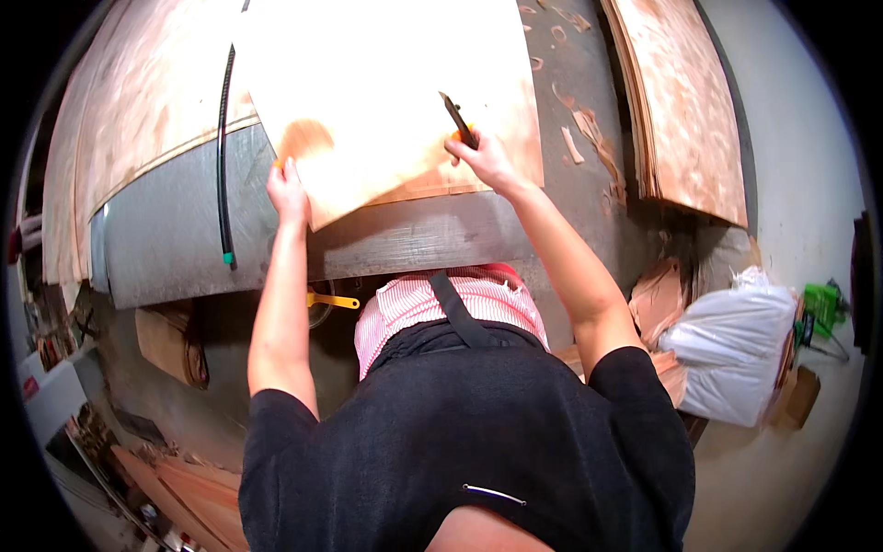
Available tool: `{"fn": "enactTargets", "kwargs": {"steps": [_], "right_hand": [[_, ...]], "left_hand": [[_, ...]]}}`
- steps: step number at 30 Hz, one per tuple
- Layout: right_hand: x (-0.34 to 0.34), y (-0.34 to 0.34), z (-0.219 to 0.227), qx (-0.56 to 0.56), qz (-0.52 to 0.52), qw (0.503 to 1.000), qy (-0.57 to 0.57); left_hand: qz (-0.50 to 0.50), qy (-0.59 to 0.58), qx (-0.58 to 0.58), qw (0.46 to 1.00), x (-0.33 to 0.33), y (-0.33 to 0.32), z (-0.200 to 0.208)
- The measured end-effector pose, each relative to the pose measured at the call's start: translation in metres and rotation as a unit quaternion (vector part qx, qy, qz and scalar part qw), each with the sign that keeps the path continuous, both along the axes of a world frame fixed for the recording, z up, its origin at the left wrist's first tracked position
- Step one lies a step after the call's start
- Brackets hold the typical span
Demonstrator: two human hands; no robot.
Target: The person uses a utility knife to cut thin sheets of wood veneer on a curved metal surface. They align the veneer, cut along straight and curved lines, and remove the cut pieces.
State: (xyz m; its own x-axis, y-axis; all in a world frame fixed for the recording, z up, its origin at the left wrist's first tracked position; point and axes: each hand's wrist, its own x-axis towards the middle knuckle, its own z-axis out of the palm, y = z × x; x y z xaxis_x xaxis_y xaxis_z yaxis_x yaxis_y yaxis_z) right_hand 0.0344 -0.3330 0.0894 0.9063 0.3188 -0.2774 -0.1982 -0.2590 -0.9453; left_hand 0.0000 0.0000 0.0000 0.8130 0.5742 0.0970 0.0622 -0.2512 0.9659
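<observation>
left hand (288, 191): fingers closed, pinching the near-left corner of the veneer sheet (386, 101), pressing it to the workbench (184, 230).
right hand (486, 158): fist wrapped round an orange-handled utility knife (457, 120); blade aims up and left, away from me, tip over the sheet.
sheet: lies flat ahead of both hands, near edge slanting down to the left, overhanging the grey bench top.
key relation: knife axis runs diagonal into the sheet; the sheet's uncut face lies beyond the tip. Right hand nearer the blade line, left well clear of it.
nearby: black hose (223, 156) left of the sheet, veneer stack (685, 101) to the right, scraps (589, 129) between.
</observation>
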Motion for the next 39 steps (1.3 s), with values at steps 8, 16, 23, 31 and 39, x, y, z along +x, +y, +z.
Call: {"fn": "enactTargets", "kwargs": {"steps": [8,16,23,31,39], "right_hand": [[-0.013,-0.014,-0.087,-0.032,-0.106,0.985,0.132],[-0.039,-0.005,-0.113,-0.258,-0.113,0.959,0.033],[-0.039,-0.008,-0.113,-0.245,-0.119,0.959,0.075],[-0.036,-0.005,-0.107,-0.249,-0.108,0.958,0.088],[-0.035,-0.009,-0.112,-0.248,-0.098,0.959,0.097]], "left_hand": [[-0.193,0.168,-0.014,0.967,0.061,0.013,-0.009],[-0.175,0.229,0.146,0.946,0.057,0.019,-0.030],[-0.147,0.251,0.188,0.938,0.054,0.003,-0.015],[-0.155,0.222,0.205,0.940,0.049,0.012,-0.017],[-0.154,0.224,0.207,0.940,0.048,0.008,-0.015]]}}
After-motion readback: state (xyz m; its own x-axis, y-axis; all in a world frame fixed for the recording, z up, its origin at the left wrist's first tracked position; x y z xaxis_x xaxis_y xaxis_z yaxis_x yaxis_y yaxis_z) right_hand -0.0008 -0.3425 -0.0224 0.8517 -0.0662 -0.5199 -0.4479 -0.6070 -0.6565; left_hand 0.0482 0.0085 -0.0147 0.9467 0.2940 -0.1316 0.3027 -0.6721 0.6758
